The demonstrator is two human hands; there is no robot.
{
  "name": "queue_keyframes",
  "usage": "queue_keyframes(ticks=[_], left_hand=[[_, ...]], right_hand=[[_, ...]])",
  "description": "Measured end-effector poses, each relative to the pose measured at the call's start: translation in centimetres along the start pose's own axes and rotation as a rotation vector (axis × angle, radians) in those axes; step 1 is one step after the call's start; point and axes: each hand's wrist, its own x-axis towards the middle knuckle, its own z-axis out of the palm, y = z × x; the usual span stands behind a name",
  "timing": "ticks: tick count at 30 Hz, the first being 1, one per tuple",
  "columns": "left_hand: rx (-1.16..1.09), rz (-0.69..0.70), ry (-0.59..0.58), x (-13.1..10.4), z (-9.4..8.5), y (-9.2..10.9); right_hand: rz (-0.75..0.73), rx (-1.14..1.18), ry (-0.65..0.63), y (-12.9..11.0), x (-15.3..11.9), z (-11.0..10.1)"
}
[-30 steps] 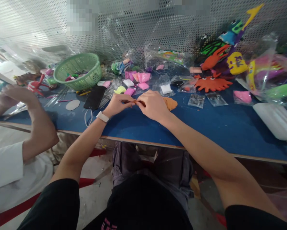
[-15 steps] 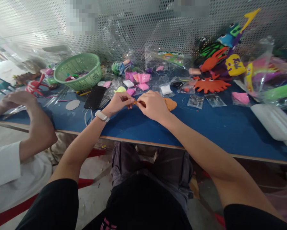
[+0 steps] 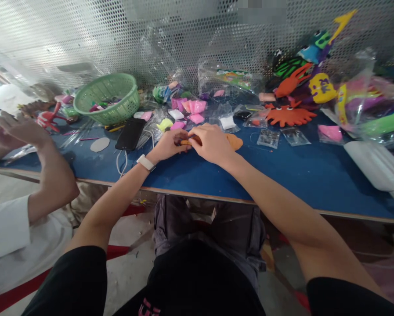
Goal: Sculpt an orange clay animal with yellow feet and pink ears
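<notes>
Over the blue table, both my hands meet at a piece of orange modelling clay (image 3: 185, 142). My left hand (image 3: 169, 145), with a white band at the wrist, pinches the narrow end of the clay between thumb and fingers. Bent over it from the other side, my right hand (image 3: 211, 143) has its thumb and fingertips closed on the clay near the left fingertips. A wider, rounded orange clay part (image 3: 235, 141) shows beyond the right hand. My right hand hides the stretch between the two orange parts, so I cannot tell whether they are joined.
A green basket (image 3: 106, 98), black phone (image 3: 131, 134) and white cable (image 3: 118, 161) lie to the left. Clay packets (image 3: 196, 118) sit behind my hands. An orange crab figure (image 3: 289, 116) and white object (image 3: 377, 164) stand right. Another person's hands (image 3: 27, 129) are far left.
My left hand has shifted right and slightly nearer me, closer to my right hand, which stays almost in place. The other person's hands have moved, with fingers now raised and spread.
</notes>
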Motion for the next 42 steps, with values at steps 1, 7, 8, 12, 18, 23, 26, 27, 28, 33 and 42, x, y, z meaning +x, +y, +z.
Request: queue_keyframes(ticks=[1, 7, 8, 12, 18, 23, 26, 27, 28, 33, 42], left_hand=[[0.015, 0.017, 0.019, 0.0, 0.2, -0.1], [0.464, 0.170, 0.119, -0.3, 0.7, 0.0], [0.551, 0.199, 0.125, -0.4, 0.8, 0.0], [0.785, 0.277, 0.087, -0.6, 0.7, -0.3], [1.000, 0.379, 0.023, -1.0, 0.2, -0.7], [0.979, 0.317, 0.049, -1.0, 0.3, -0.4], [0.818, 0.205, 0.120, -0.8, 0.5, -0.2], [0.731, 0.169, 0.141, -0.7, 0.5, -0.2], [0.627, 0.135, 0.151, -0.6, 0.5, -0.1], [0.073, 0.015, 0.044, -0.3, 0.4, -0.1], [-0.400, -0.263, 0.120, 0.4, 1.1, -0.2]], right_hand=[[0.000, 0.007, 0.008, 0.1, 0.0, -0.1], [0.020, 0.022, 0.070, 1.4, 0.2, -1.0], [0.022, 0.024, 0.071, 1.7, 0.2, -1.0], [-0.001, -0.023, 0.031, 2.3, 0.4, -1.0], [0.000, -0.042, -0.015, 2.3, 0.2, -1.2], [-0.114, -0.024, -0.120, 2.5, -0.1, -1.9], [-0.122, -0.060, -0.176, 2.7, -0.1, -1.9], [-0.115, -0.068, -0.183, 2.8, -0.1, -1.9], [-0.109, -0.072, -0.184, 2.8, 0.0, -1.8], [-0.091, -0.074, -0.157, 2.9, 0.1, -1.6], [-0.082, -0.067, -0.151, 2.3, 0.1, -1.4]])
